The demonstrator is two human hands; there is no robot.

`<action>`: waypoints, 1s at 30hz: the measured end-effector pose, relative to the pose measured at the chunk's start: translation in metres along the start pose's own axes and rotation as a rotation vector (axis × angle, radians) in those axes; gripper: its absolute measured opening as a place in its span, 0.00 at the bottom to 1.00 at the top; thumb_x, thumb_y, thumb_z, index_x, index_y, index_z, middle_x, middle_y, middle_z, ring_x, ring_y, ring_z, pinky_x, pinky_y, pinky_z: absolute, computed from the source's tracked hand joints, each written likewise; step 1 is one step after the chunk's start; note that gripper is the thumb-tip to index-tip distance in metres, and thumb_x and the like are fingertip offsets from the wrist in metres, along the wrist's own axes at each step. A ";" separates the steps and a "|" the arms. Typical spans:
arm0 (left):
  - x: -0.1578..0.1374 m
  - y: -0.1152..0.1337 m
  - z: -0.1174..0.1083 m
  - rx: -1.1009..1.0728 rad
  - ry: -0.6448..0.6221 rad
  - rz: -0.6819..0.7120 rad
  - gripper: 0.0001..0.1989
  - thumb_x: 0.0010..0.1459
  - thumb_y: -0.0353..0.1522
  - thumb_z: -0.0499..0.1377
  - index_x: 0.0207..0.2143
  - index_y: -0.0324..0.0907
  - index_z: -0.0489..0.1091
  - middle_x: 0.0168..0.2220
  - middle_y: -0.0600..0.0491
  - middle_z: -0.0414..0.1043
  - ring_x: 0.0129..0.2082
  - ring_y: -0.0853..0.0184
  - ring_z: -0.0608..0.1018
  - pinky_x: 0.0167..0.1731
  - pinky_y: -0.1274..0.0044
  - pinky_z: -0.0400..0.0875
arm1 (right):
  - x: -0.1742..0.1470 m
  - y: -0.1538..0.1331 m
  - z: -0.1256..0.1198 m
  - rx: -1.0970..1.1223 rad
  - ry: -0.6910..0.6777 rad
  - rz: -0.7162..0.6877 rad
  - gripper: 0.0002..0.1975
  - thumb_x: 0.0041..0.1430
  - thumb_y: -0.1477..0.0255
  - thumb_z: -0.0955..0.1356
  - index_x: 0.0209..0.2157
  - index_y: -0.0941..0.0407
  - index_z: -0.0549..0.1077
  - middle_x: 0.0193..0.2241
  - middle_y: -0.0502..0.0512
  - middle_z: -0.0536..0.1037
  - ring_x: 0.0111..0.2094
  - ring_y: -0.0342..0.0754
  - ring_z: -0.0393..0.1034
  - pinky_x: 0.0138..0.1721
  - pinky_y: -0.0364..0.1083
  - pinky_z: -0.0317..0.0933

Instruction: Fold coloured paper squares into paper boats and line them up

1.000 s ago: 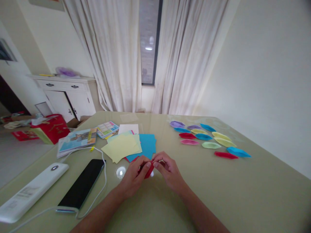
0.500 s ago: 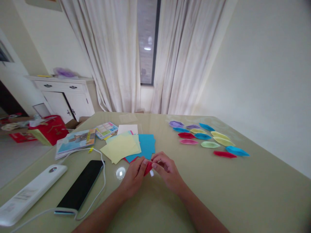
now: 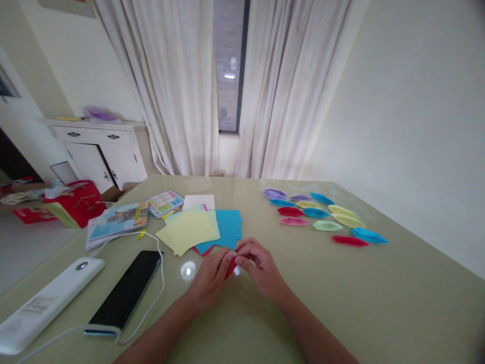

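Note:
Between my two hands is a small folded piece of red paper [image 3: 230,268], mostly hidden by the fingers. My left hand [image 3: 212,273] is closed on its left side, thumb pressed along it. The thumb and fingertips of my right hand [image 3: 258,263] pinch its upper right edge. Just beyond my left hand lie loose sheets: a blue sheet [image 3: 229,227] and overlapping pale yellow sheets [image 3: 191,231]. At the right, several folded paper boats sit in loose rows, among them a red boat [image 3: 350,240], a blue boat [image 3: 369,235] and a green boat [image 3: 327,225].
A black phone [image 3: 127,290] and a white power bank [image 3: 49,303] lie at the left, with a white cable [image 3: 163,273] looping around the phone. Behind them are booklets [image 3: 120,221]. The table [image 3: 379,303] runs toward curtains [image 3: 182,91] and a wall.
The red paper has turned slightly and shows a narrower side between my hands. Both hands keep nearly the same place; the other things have not moved.

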State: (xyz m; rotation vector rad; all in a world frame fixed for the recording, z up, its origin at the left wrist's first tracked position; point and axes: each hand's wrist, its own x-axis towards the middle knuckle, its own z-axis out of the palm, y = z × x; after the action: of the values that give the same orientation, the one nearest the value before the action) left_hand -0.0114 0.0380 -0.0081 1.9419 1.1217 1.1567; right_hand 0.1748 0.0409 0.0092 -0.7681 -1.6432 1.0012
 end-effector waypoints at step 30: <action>-0.002 0.012 -0.010 -0.053 0.296 0.085 0.16 0.66 0.44 0.64 0.29 0.45 0.75 0.23 0.58 0.74 0.22 0.69 0.73 0.24 0.78 0.65 | -0.007 0.001 0.013 0.165 -0.012 0.121 0.15 0.61 0.58 0.78 0.37 0.54 0.77 0.33 0.51 0.79 0.34 0.48 0.77 0.38 0.47 0.71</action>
State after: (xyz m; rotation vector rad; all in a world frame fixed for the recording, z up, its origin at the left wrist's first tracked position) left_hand -0.0162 0.0315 0.0054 1.8339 1.1520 1.5426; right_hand 0.1637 0.0325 0.0033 -0.7580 -1.5170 1.2124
